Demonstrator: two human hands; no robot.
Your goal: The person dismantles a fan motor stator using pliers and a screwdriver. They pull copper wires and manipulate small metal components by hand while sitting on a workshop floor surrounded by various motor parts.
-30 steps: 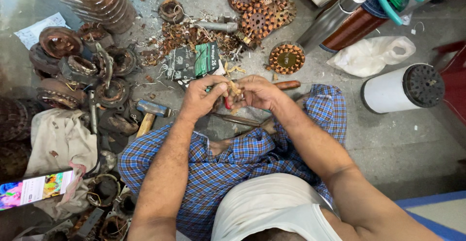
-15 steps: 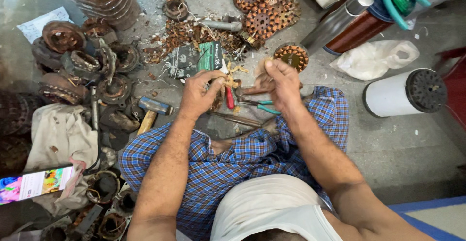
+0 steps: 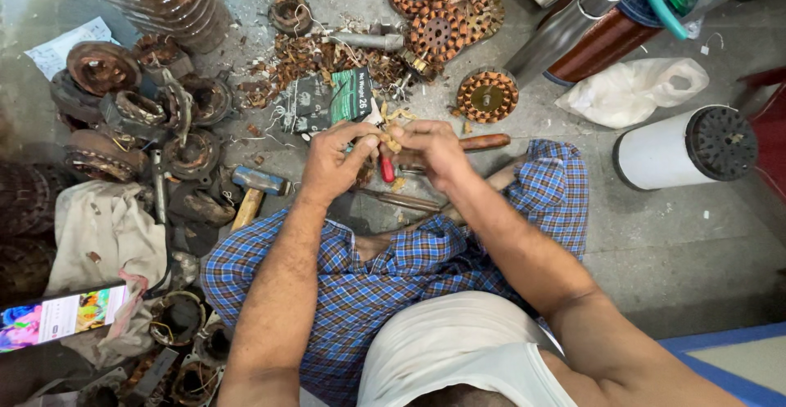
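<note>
My left hand (image 3: 334, 161) and my right hand (image 3: 434, 150) meet over my lap, both pinching a small bundle of pale paper strips and wire (image 3: 391, 135). A red-handled tool (image 3: 386, 165) hangs down between the two hands; which hand grips it I cannot tell. Just beyond the hands on the floor lie a dark green and black packet (image 3: 327, 101) and a wooden-handled tool (image 3: 483, 142). I sit on the concrete floor in a blue checked cloth (image 3: 393, 284).
Rusty motor housings (image 3: 131, 120) pile up at the left. A hammer (image 3: 254, 190) lies by my left knee. Copper-wound stators (image 3: 488, 94) and scrap (image 3: 286, 63) lie ahead. A white cylinder (image 3: 684, 146), plastic bag (image 3: 630, 89) and copper wire spool (image 3: 606, 42) stand right. A lit phone (image 3: 57, 317) rests bottom left.
My right hand, which had reached out toward the stator half a second ago, has come back to meet the left hand over the small bundle.
</note>
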